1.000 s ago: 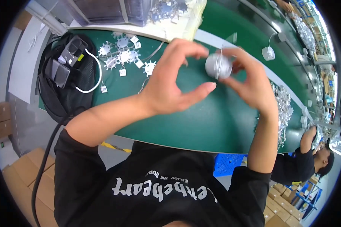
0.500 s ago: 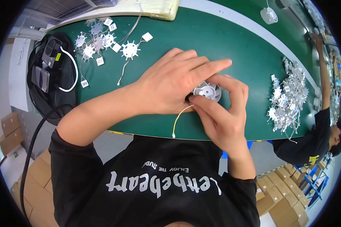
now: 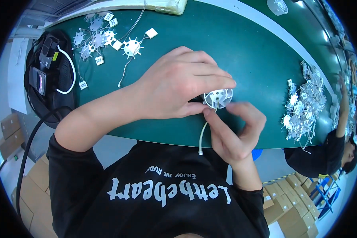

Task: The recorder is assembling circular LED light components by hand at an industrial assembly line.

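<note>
My left hand (image 3: pixel 182 85) is curled round a white round plastic housing (image 3: pixel 224 95), with fingers over its far side and the thumb at its near edge. A thin pale cable (image 3: pixel 202 135) runs from a hole in the housing toward me and ends in a small white plug (image 3: pixel 200 153). Close against the left thumb tip, my right hand (image 3: pixel 237 137) presses the cable near the housing's rim. Its index finger is raised beside the housing and blurred. The palm side of the left grip is hidden.
Star-shaped white boards (image 3: pixel 131 47) with wires and square tags lie at the far left. A larger heap of such boards (image 3: pixel 303 105) is at the right. A black bag (image 3: pixel 53 91) holds devices on the left. Another white housing (image 3: pixel 277 6) stands far right, and a person (image 3: pixel 325 152) works beyond.
My left index finger has come down onto the housing. The right index finger has lifted off it, baring the cable at its centre. The cable's plug end has swung right.
</note>
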{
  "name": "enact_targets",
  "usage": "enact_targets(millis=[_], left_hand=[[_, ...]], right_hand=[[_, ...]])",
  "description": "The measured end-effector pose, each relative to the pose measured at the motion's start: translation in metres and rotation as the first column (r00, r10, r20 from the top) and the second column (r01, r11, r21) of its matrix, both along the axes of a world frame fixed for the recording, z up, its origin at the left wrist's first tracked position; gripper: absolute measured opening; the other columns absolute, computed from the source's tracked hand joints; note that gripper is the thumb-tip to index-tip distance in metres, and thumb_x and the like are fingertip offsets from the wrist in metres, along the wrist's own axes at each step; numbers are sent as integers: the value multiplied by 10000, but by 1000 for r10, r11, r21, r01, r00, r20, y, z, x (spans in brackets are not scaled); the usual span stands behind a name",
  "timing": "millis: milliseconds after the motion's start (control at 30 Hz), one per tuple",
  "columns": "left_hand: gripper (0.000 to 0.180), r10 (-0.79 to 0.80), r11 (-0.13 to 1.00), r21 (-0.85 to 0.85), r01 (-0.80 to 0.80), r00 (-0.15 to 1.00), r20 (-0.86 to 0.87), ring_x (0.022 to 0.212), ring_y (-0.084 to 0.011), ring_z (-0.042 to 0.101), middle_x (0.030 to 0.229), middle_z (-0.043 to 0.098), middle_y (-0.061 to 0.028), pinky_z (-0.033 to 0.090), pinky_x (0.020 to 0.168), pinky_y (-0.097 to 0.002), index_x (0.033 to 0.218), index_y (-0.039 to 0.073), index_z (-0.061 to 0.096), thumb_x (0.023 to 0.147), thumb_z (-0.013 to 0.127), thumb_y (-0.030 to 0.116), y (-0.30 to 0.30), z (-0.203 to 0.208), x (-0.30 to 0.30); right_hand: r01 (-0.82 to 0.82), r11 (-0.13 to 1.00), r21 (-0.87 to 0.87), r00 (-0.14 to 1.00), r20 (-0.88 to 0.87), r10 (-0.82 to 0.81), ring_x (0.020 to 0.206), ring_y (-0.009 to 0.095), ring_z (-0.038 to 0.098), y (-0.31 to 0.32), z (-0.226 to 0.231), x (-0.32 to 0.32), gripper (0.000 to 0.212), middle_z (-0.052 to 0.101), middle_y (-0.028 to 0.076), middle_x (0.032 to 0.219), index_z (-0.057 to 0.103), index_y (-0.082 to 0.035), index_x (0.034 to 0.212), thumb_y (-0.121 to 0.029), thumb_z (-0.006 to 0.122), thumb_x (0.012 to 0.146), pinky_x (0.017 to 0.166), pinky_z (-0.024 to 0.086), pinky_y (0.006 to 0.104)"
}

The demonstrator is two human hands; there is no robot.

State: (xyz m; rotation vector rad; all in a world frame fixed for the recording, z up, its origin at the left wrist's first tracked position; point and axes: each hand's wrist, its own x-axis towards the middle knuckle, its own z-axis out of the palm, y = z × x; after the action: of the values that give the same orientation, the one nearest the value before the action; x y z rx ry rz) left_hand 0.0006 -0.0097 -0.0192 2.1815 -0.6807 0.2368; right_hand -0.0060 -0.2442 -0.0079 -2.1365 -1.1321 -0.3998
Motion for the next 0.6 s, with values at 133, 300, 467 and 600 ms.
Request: enact_targets(millis=[133,300,467,600], left_hand=[[650,14,1000,-3,-14,1000,19,1179,-258,709,1307,772,-47,532,953,-400,1322,115,748,700,936,126,0,3,4],[632,21,999,31,-22,999,38,1148,-292,711,1282,772,-59,543,921,-408,1305,99,741,708,945,137,3,7,5],[626,57,997,45,-57,998,7,1159,-277,687,1241,749,-53,537,937,-404,1310,111,719,720,929,138,1,7,0],[644,50,997,50,-50,999,14,1168,-286,678,1247,738,-60,533,946,-414,1329,113,707,724,928,136,-1,10,3]], right_hand=[[-95,988,-123,994,-71,86,891,270,681,-15,2,-12,328,701,94,1051,863,-69,1032,37,875,722,727,553,398],[-248,949,-196,911,-381,160,859,282,696,-23,32,14,441,714,99,1020,826,-58,1177,27,867,746,723,555,398],[321,858,-400,940,22,-341,965,365,713,-84,61,76,345,731,154,1099,749,-36,1237,-44,815,898,814,572,432],[491,670,-557,860,189,-473,999,383,697,-123,76,109,306,719,174,1103,745,-24,1224,-92,805,932,873,562,428]])
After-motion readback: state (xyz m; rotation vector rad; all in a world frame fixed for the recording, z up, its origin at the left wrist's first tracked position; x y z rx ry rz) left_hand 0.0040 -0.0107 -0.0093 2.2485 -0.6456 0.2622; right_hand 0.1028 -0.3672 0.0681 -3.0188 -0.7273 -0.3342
